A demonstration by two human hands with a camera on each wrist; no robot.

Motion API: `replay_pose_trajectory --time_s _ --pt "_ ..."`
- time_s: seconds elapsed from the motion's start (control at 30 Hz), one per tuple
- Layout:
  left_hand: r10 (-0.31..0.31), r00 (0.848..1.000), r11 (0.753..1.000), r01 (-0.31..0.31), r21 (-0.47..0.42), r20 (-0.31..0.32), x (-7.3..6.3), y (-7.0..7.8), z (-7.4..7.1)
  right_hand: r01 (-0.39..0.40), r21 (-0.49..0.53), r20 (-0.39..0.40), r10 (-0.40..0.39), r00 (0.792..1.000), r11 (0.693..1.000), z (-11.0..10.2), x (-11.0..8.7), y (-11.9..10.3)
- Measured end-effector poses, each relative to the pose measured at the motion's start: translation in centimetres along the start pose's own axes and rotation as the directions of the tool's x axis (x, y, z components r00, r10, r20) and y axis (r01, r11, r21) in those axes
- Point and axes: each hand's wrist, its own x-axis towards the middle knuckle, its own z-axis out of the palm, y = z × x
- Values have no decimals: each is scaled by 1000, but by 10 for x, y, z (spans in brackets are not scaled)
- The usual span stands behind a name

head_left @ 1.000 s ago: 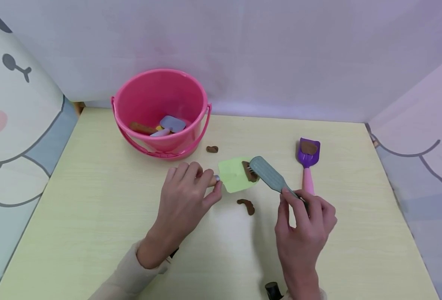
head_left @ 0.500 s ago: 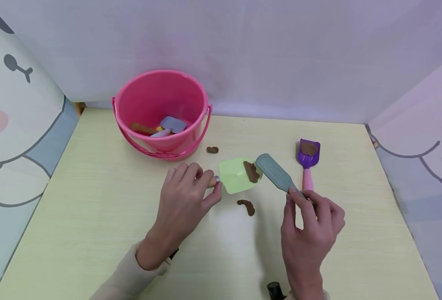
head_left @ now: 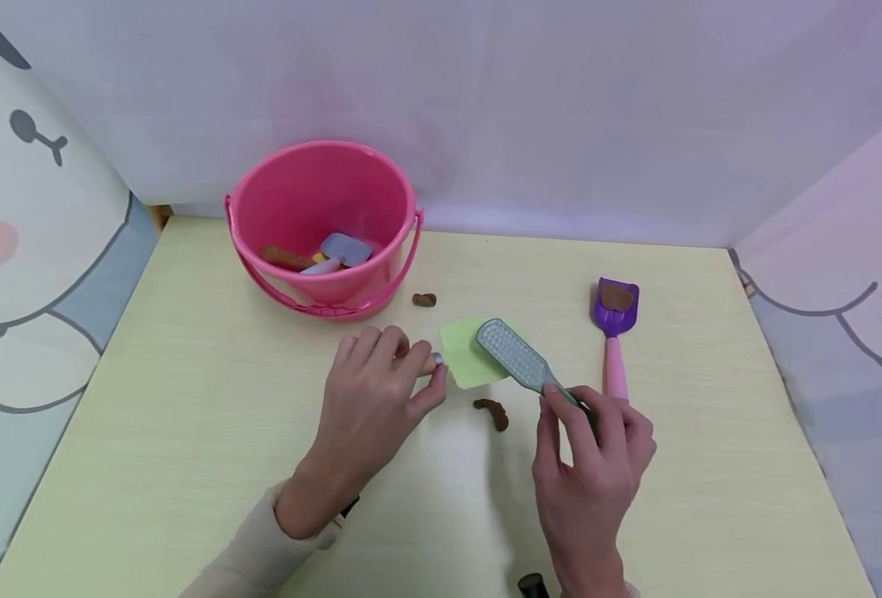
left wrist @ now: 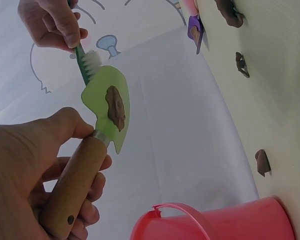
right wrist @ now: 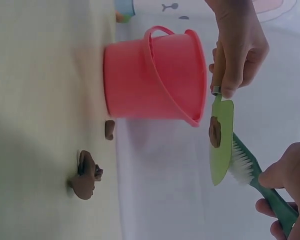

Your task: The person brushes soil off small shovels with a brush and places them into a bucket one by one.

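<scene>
Brushing too hard could knock the brown lump (left wrist: 115, 107) off the green trowel (left wrist: 108, 106), and it could fall on the yellow table (head_left: 187, 399) or roll away. The trowel blade is held up in the air and it tilts, so the lump could also slide off by itself. If the left hand (head_left: 369, 399) lets the wooden handle (left wrist: 72, 187) turn, the blade tips more.

The left hand has its fingers and thumb curled tight round that wooden handle. The right hand (head_left: 586, 465) pinches the thin handle of the green brush (head_left: 516, 359) between thumb and fingers. The white bristles (right wrist: 241, 162) touch the back of the blade, on the side away from the lump, I think, but the view is not very clear there.

The lump looks like soft brown clay, long and bumpy, stuck flat on the blade near its middle. The trowel is light green and shiny, with a silver ring where the blade meets the wood. It hangs above the table, between the pink bucket (head_left: 321, 224) and the purple scoop (head_left: 615, 311). Two more brown bits (head_left: 492, 412) lie on the table close by.
</scene>
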Motion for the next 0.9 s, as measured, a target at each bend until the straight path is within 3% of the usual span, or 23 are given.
replay_pose_trajectory --time_s 0.33,0.6,0.9 --pt "6 1000 1000 -6 4 -24 -1 -2 1 -39 -40 -7 38 999 998 -2 2 6" --pt "3 999 1000 -4 -11 -40 -2 -4 1 -42 -45 -58 40 998 998 0 5 11" --pt "-3 999 1000 2 -19 -54 -3 -5 2 -78 -73 -21 77 997 994 -1 5 16"
